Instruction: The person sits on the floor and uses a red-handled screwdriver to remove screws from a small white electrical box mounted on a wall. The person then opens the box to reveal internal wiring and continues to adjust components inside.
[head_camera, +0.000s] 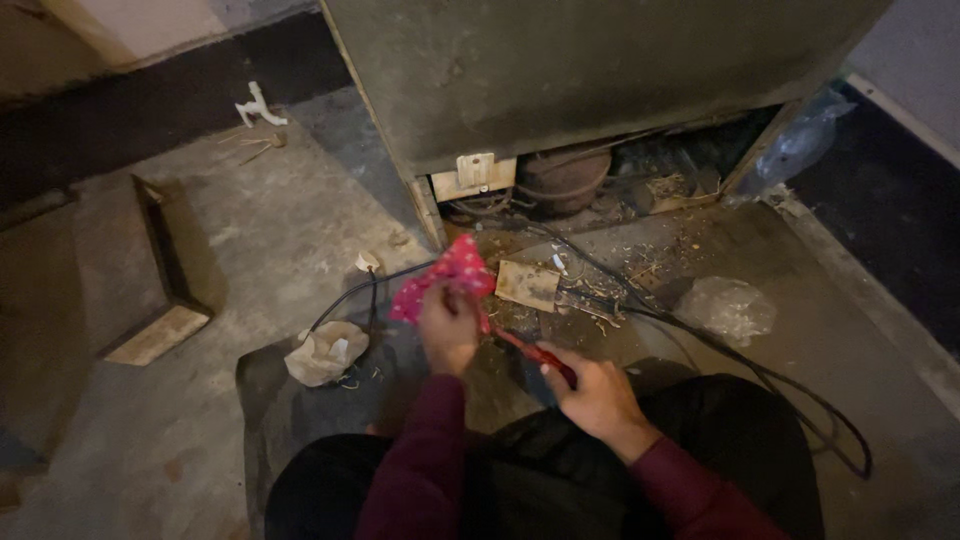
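**Rag and red-handled tool held before the open cabinet base**

The tool's (535, 352) working end is hidden behind the rag (447, 276), and its kind is hard to make out. The left hand (449, 327) has its fingers closed on the red spotted rag, low before the cabinet (560, 70). The right hand (598, 395) grips the red handle. A black cable (720, 350) trails across the dusty floor (250, 230).

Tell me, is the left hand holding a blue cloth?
No, the left hand holds a red patterned cloth.

Crumpled red spotted cloth (447, 278) rubbing the shaft of a red-handled screwdriver (540, 355)
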